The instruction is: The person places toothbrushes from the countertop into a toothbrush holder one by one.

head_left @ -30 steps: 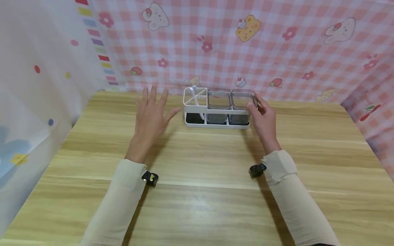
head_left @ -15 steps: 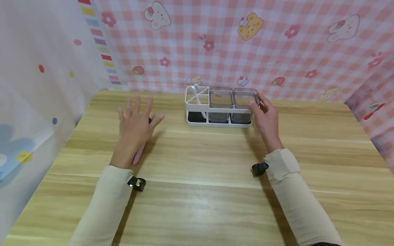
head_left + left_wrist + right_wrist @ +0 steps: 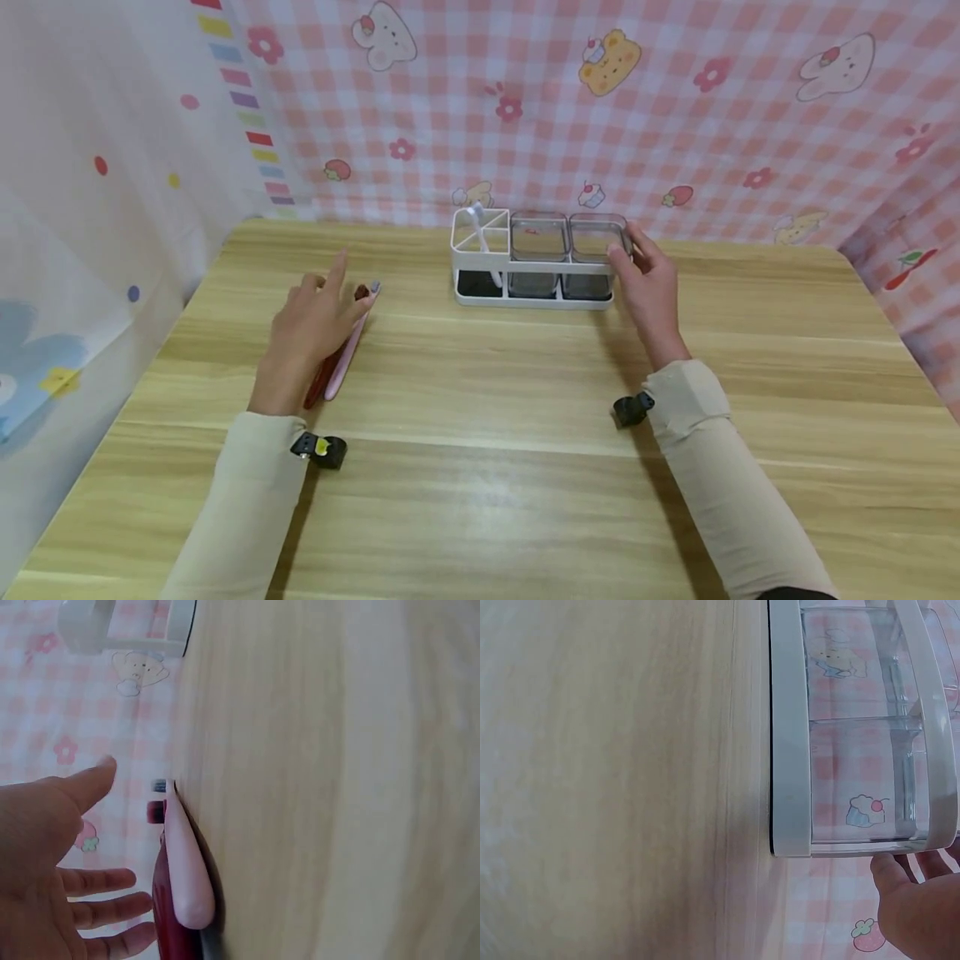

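Note:
A white toothbrush holder [image 3: 480, 302] stands at the back of the table, its left part divided by thin bars. A white toothbrush [image 3: 483, 240] leans in that part. Two clear grey cups [image 3: 538, 242] sit in the rest. My right hand [image 3: 649, 292] grips the holder's right end, the thumb in front and the fingers partly hidden behind. On the left, a pink toothbrush [image 3: 345, 360] and a dark red one [image 3: 318, 390] lie side by side. Over them hovers my left hand [image 3: 306, 329], its fingers spread and holding nothing; in the left wrist view the fingertips are near the red handle [image 3: 171, 937].
The wooden table [image 3: 480, 467] extends in front of the holder. Behind it hangs a pink checked cloth [image 3: 480, 100], close to the holder's back. A white curtain [image 3: 90, 250] borders the left side.
My left hand has moved left and toward me from beside the holder, then its fingers have drawn in above the toothbrushes, which now show more. My right hand has kept its grip on the holder.

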The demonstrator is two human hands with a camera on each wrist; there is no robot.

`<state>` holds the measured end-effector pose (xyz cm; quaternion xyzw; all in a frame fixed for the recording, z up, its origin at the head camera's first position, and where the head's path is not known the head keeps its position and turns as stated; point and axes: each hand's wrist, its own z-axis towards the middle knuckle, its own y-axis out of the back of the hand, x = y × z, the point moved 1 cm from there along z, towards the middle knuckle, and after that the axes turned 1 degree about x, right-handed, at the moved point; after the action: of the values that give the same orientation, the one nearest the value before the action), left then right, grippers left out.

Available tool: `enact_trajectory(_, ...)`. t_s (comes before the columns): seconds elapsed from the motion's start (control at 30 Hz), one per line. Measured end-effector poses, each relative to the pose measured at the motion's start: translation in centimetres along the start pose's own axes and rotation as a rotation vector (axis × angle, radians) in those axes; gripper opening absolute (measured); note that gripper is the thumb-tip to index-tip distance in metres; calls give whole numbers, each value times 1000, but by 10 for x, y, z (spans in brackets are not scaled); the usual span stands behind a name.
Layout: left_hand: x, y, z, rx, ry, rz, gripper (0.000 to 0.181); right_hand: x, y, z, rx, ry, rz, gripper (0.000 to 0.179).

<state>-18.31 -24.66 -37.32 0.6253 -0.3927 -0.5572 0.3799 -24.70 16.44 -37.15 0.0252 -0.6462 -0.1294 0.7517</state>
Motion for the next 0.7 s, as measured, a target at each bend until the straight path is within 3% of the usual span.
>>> enact_trajectory(0.23, 12, -4, 0, 25, 23, -89, 81, 1, 0, 1, 1, -21, -19, 53)
enact_trajectory(0.47, 20, -9, 7, 3, 4, -190, 83, 1, -1, 1, -7, -26, -19, 53)
enact_trajectory(0.7, 16, -13, 9, -18, 44, -257, 57, 1, -1, -1, -17, -33, -15, 52)
